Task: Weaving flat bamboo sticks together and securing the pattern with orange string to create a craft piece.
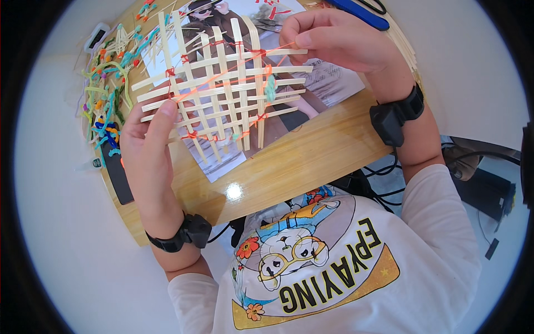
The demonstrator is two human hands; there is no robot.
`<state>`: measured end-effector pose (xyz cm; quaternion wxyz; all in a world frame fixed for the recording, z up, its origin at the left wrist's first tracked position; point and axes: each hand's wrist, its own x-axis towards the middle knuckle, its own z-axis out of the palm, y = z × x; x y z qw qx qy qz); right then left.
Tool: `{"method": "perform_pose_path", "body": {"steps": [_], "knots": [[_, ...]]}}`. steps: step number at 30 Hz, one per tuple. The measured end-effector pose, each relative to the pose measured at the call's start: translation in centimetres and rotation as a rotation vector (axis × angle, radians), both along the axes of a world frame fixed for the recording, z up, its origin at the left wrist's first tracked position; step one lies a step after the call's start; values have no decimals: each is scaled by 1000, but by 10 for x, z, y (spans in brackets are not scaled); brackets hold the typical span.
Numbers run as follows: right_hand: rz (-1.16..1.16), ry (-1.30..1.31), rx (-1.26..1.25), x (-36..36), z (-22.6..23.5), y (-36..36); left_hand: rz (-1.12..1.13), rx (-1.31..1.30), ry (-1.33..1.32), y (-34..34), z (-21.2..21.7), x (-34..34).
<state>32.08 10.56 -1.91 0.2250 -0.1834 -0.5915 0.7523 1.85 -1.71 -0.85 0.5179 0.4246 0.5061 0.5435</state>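
A panel woven from pale flat strips, seemingly bamboo [225, 92], is held up over the table, its strips crossing over and under with loose ends sticking out. Red thread is tied round several crossings along its border. My left hand [146, 133] grips the panel's left edge, thumb on top and the other fingers partly hidden behind. At the upper right, my right hand [342, 39] pinches the orange-red thread [236, 68], which stretches slantwise across the panel toward my left thumb. A tuft of light green yarn [270, 88] hangs on the panel's right side.
Below the panel a printed photo sheet [214, 167] lies on the wooden table [289, 150]. Colourful yarn scraps [108, 94] heap along the left edge, near a dark flat object [115, 178]. Blue-handled scissors [361, 14] lie at the far right beside more strips [403, 44].
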Motion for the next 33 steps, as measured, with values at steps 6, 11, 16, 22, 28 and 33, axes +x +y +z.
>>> {"method": "perform_pose_path", "body": {"steps": [6, 11, 16, 22, 28, 33], "knots": [[29, -70, -94, 11, 3, 7, 28, 3, -82, 0, 1, 1], [-74, -199, 23, 14, 12, 6, -17, -70, -96, 1, 5, 0], [-41, -155, 31, 13, 12, 8, -35, -101, -140, 1, 5, -1], [-20, -149, -2, 14, 11, 8, -32, -97, -183, 2, 4, 1], [-67, 55, -154, 11, 8, 6, -45, -114, -188, 3, 5, 2], [-60, 22, -177, 13, 14, 4, -10, -106, -180, 3, 7, -1]]}}
